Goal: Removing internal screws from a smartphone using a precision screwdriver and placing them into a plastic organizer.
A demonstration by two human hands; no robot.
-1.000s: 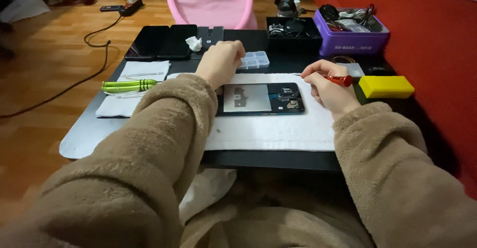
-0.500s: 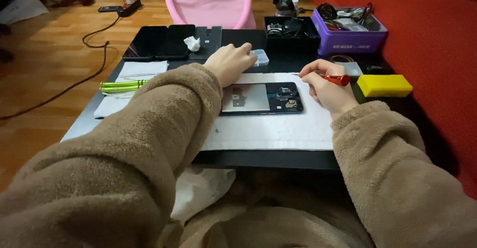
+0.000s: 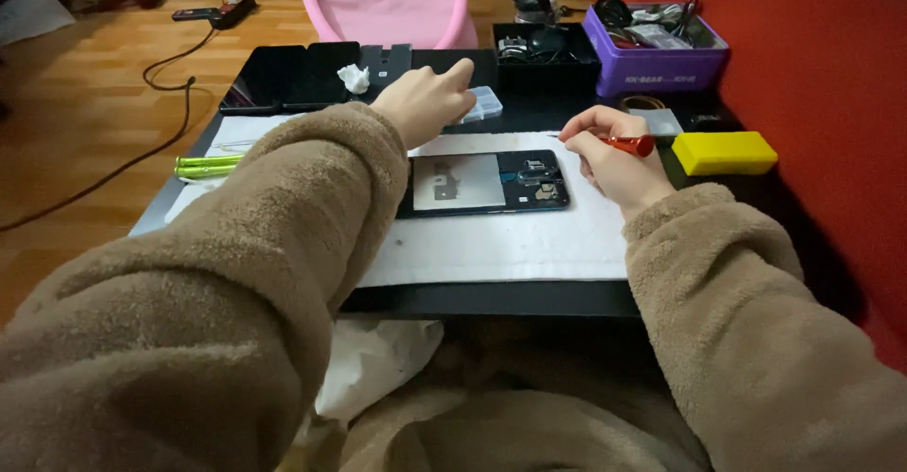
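Note:
An opened phone (image 3: pixel 487 183) with its back off lies flat on a white mat (image 3: pixel 510 240) on the black table. My left hand (image 3: pixel 427 103) reaches past it, fingers stretched toward a small clear plastic box (image 3: pixel 486 103) behind the phone; whether they touch it is unclear. My right hand (image 3: pixel 614 155) rests right of the phone, gripping a red-handled screwdriver (image 3: pixel 625 143) whose thin tip points left above the phone's top edge.
A yellow block (image 3: pixel 724 152) lies to the right, a purple bin (image 3: pixel 657 47) of tools at the back right, a black tray (image 3: pixel 543 56) beside it. Two dark phones (image 3: pixel 293 77) and crumpled paper (image 3: pixel 354 78) sit at the back left, green tools (image 3: pixel 208 165) left.
My left hand has stretched forward and right, from above the phone toward the clear box. The right hand with the screwdriver has stayed in place.

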